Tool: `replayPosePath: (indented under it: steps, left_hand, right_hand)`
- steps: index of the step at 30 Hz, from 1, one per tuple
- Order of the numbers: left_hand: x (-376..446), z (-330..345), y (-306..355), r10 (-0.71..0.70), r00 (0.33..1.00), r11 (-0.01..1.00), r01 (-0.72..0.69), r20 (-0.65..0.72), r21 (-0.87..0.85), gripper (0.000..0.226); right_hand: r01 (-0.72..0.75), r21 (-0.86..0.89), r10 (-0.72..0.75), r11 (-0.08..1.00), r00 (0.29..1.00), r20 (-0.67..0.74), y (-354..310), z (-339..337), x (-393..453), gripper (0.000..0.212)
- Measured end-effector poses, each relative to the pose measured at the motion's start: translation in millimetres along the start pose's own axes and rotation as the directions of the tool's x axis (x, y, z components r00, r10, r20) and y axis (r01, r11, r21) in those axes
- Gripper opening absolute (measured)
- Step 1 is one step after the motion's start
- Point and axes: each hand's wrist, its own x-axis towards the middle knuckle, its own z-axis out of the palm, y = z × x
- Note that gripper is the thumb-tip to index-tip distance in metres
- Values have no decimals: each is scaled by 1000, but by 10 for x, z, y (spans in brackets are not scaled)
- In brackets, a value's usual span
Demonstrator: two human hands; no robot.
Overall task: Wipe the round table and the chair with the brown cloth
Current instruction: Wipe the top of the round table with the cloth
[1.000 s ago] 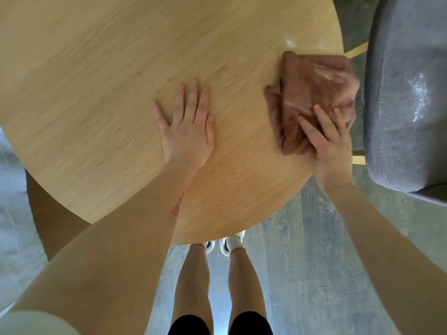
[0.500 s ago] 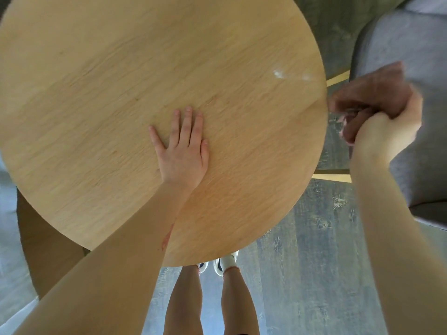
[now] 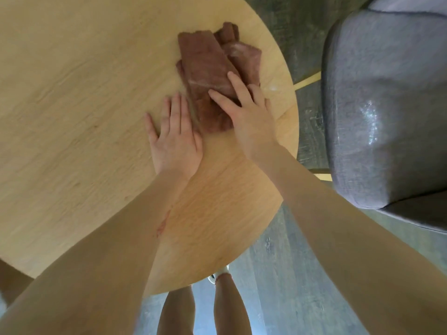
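Head view looks straight down on your round table point(image 3: 84, 105), with your brown cloth point(image 3: 208, 76) lying bunched and roughly folded near the table's right edge, toward its far side. Your right hand point(image 3: 244, 119) lies on the near end of the cloth, fingers spread and flat, pressing it to the wood rather than gripping it. Your left hand point(image 3: 173, 139) rests open and flat on bare tabletop just beside the cloth's left side; its fingertips come close to the fabric, but whether they touch it cannot be told. It holds nothing.

A small shiny patch point(image 3: 272, 87) sits at the right edge, just beyond your right hand, which may be moisture or a smear.

You appear to be in the table-wiping step. Most of the top, out to the left and far edges, shows no sign either way of having been wiped. The grey chair point(image 3: 387, 105) stands to the right, apart from the table, with a bright sheen on its seat.

Next, keep the right palm flat and sweep the cloth across the top, carrying it over the shiny patch at the right edge. Let the left hand brace, and shift it before the cloth reaches that area. The loose folds may drag open under pressure, so press evenly.
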Motion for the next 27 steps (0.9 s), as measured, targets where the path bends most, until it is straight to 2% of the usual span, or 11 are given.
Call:
replayPosePath:
  steps: [4, 7, 10, 14, 17, 18, 19, 20, 22, 24, 27]
  left_hand:
    - [17, 0, 16, -5, 1000, 1000, 5, -1, -1, 61]
    - [15, 3, 6, -6, 1000, 1000, 6, 4, -1, 61]
    - [5, 22, 2, -12, 1000, 1000, 12, 8, 9, 60]
    - [22, 15, 17, -20, 1000, 1000, 19, 19, 11, 60]
    - [11, 20, 10, -23, 1000, 1000, 23, 12, 0, 60]
    - [9, 22, 10, -24, 1000, 1000, 24, 9, -2, 60]
    - [10, 23, 12, -24, 1000, 1000, 24, 7, -6, 60]
    - [11, 21, 13, -23, 1000, 1000, 23, 6, -11, 60]
    - [14, 12, 12, -21, 1000, 999, 22, 4, -24, 60]
    - [12, 9, 5, -20, 1000, 999, 20, -5, -35, 60]
    - [0, 18, -12, -9, 1000, 1000, 9, -8, -22, 59]
  right_hand:
    - [-245, 32, 246, 969, 968, -49, 409, -77, -6, 51]
    - [-463, 63, 466, 884, 884, -38, 805, -167, -117, 50]
    - [-595, 58, 596, 802, 803, -8, 1157, -272, -242, 36]
    - [-652, 260, 698, 713, 694, -175, 1137, -508, -303, 48]
    - [-545, 367, 657, 754, 631, -413, 784, -675, -194, 48]
    - [-488, 342, 596, 803, 646, -477, 640, -685, -135, 50]
    - [-428, 287, 515, 857, 702, -492, 485, -664, -81, 53]
    - [-357, 202, 410, 912, 796, -445, 335, -606, -45, 57]
    - [-176, 21, 177, 984, 965, -196, 110, -389, -72, 60]
    - [-77, -35, 77, 996, 997, 12, 62, -162, -240, 61]
    - [-150, 4, 150, 989, 988, 44, 277, -24, -666, 66]
